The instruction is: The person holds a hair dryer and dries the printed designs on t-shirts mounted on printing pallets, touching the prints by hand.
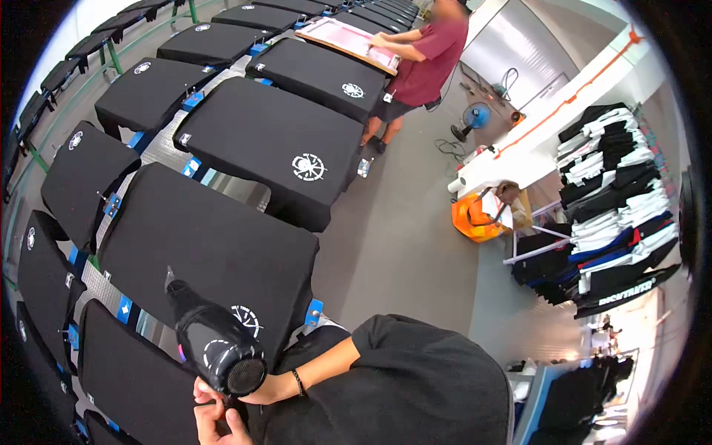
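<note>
In the head view, holding a dryer point(222, 345) over a black shirt point(215, 230), with the nozzle point(170, 280) aimed across the cloth beside a white print point(248, 322). Gripping with the right hand point(276, 389), apparently round the handle, mostly hidden. Holding the left hand point(219, 424) just below, fingers bent; cannot tell whether gripping anything. Judging by the pose, at the step of handling the dryer by the print; cannot tell whether running. Seems to call next for a firm hold and a careful aim, without brushing the cloth.

For writing, see small letters ringing the print, too small to read; likewise on other shirts point(282, 111). On a black garment point(627, 292) at the right, see white capitals, seemingly ending in "TAKER", with an unclear start. On the dryer, find no legible brand, only a pinkish mark point(182, 353).
</note>
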`<action>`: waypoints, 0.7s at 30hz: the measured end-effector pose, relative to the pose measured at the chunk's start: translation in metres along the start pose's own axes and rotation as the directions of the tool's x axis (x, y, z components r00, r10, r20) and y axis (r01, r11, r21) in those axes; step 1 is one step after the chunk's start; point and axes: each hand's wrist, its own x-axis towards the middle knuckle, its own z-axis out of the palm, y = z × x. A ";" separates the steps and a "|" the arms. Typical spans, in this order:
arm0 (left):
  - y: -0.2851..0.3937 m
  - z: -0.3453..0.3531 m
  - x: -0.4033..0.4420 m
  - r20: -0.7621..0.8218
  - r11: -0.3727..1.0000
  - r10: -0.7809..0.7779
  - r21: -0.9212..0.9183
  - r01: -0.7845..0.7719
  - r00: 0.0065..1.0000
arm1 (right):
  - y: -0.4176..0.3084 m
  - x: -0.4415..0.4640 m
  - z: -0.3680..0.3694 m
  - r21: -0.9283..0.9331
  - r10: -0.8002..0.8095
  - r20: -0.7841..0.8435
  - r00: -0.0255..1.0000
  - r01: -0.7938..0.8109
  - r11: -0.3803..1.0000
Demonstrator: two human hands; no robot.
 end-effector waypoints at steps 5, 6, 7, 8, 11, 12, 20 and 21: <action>-0.010 -0.020 -0.008 0.005 0.951 -0.294 -0.094 0.293 0.956 | -0.024 -0.010 0.010 -0.636 -0.285 0.184 0.941 0.335 0.696; -0.005 -0.021 -0.007 -0.026 0.966 -0.258 0.006 0.258 0.966 | -0.017 -0.007 0.014 -0.640 -0.297 0.216 0.930 0.365 0.676; 0.000 -0.019 -0.005 -0.055 0.969 -0.218 0.107 0.223 0.974 | -0.017 -0.008 0.015 -0.632 -0.222 0.201 0.954 0.299 0.715; -0.002 -0.018 -0.004 -0.056 0.969 -0.216 0.108 0.221 0.975 | -0.023 -0.007 0.020 -0.625 -0.144 0.184 0.972 0.229 0.746; -0.029 -0.010 -0.010 -0.117 0.957 -0.290 -0.069 0.283 0.950 | 0.000 0.008 0.021 -0.692 -0.222 0.395 0.891 0.448 0.566; -0.041 -0.012 -0.022 -0.160 0.940 -0.338 -0.109 0.323 0.928 | 0.015 0.015 0.017 -0.707 0.001 0.426 0.905 0.332 0.625; -0.055 -0.026 -0.058 -0.297 0.919 -0.341 0.095 0.383 0.892 | -0.020 0.000 -0.035 -0.680 0.231 0.328 0.916 0.059 0.731; -0.041 -0.027 -0.050 -0.277 0.883 -0.436 0.053 0.466 0.856 | -0.024 -0.005 -0.051 -0.670 0.281 0.225 0.933 -0.062 0.740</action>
